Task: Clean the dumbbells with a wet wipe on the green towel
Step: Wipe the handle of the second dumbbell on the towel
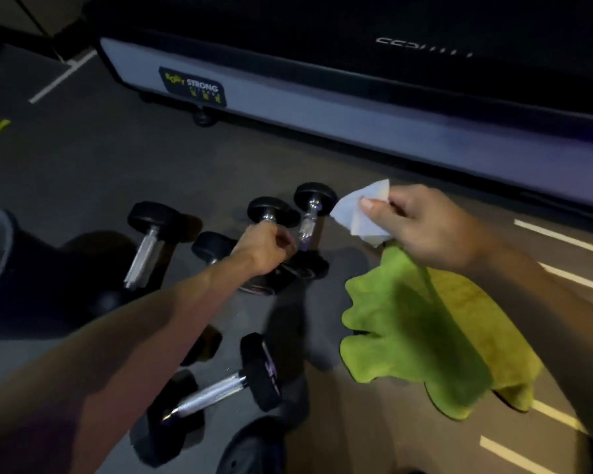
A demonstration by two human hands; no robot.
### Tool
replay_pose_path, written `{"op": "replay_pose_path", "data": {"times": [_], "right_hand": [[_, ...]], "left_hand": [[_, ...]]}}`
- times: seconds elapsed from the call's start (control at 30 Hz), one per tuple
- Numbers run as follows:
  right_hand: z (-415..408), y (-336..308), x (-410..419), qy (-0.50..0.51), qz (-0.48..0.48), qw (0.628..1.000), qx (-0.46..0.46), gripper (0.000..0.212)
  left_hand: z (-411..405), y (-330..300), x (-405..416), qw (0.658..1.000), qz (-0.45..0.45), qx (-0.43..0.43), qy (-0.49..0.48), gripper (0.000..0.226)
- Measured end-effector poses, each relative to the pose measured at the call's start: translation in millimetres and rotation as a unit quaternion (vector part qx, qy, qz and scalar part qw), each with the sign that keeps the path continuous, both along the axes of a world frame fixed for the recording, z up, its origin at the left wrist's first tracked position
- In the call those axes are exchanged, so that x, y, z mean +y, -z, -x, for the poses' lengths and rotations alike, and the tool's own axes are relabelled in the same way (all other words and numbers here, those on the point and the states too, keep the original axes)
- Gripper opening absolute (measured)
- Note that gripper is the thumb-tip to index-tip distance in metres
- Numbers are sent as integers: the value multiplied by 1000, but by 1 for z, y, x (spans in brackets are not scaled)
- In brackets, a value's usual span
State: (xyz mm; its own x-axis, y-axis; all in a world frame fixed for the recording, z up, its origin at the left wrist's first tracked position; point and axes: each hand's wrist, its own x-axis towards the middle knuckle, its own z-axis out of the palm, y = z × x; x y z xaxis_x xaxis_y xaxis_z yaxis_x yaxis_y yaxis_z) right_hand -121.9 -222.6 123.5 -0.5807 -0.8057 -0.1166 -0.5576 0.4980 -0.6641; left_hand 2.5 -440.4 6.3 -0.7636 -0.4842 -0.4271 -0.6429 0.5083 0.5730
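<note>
Right now the left hand (pixel 266 246) grips a dumbbell's handle (pixel 271 217), its axis pointing away, while the right hand (pixel 421 227) pinches the wet wipe (pixel 355 213) just beside, above the green towel (pixel 425 336).

- A dark sticker (pixel 192 86) on the pale side panel of the treadmill (pixel 322 107), well beyond the left hand (pixel 264 248), reads "BODY STRONG": "BODY" in yellow, "STRONG" in white. The small yellow marks beneath are too blurred to read.
- Silver lettering (pixel 423 46) on the treadmill's dark deck, far beyond the right hand (pixel 415 227), is seen upside down and can't be read.
</note>
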Motion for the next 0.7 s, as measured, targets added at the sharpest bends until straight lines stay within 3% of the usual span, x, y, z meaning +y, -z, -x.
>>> {"op": "replay_pose_path", "data": {"times": [0.13,0.3,0.43,0.57,0.7], "right_hand": [[25,9,22,77,42,996,31,49],[47,23,41,122,17,992,4,54],[51,26,45,143,17,989,-33,57],[52,24,41,152,27,986,-66,55],[48,26,42,151,40,985,-67,57]], "left_hand": [[45,30,-4,998,19,-13,-59,25],[83,69,-15,995,26,-50,-81,16],[95,93,-19,993,-23,-73,-91,29],[95,107,-19,980,-121,-43,-152,15],[84,112,-12,973,-166,-29,-158,19]]}}
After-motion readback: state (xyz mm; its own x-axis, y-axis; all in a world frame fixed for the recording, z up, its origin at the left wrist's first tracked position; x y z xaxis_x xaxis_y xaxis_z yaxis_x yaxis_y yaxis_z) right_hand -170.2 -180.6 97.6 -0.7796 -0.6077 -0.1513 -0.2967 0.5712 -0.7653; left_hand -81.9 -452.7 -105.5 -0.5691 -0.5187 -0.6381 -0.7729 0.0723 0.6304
